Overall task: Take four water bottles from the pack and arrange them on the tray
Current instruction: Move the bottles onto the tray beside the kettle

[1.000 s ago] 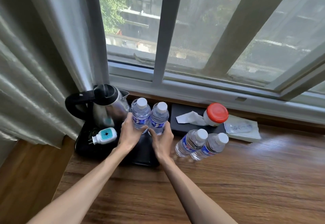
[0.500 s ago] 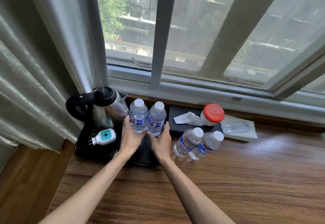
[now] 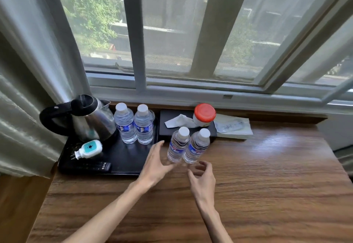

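— Two bare hands come first, over the wooden table [image 3: 267, 176] nearest the camera. How do they sit?

— The left hand [image 3: 155, 164] has its fingers spread and empty, reaching toward the pair of bottles standing on the wood; whether its fingertips touch the nearer one, I cannot tell. The right hand [image 3: 202, 178] is loosely curled, fingers apart, holding nothing, just short of the same pair.

— And those bottles?

— The left table bottle [image 3: 178, 145] and the right table bottle [image 3: 196, 147] stand upright, side by side and touching, on the bare wood just off the right edge of the black tray [image 3: 122, 164]. White caps, blue labels.

— What lies on the tray itself?

— Along its near edge, a dark remote [image 3: 95, 165]. Behind that, toward the left side, a white-and-teal plug-in device [image 3: 88, 148] lying flat. Further back, the left tray bottle [image 3: 125, 126] and the right tray bottle [image 3: 143, 127] stand upright together by the tray's far right corner, close beside each other. A steel kettle [image 3: 91, 120] with a black handle fills the far left corner, just beside the left tray bottle.

— Beyond the tray?

— Along the table's far edge, a black tissue box [image 3: 168, 132] with a tissue [image 3: 178, 121] pulled out, a white jar with a red lid [image 3: 204, 115] on it, and a flat packet [image 3: 232, 126] to the right. Then the window [image 3: 191, 32], with a curtain [image 3: 24, 71] at the left.
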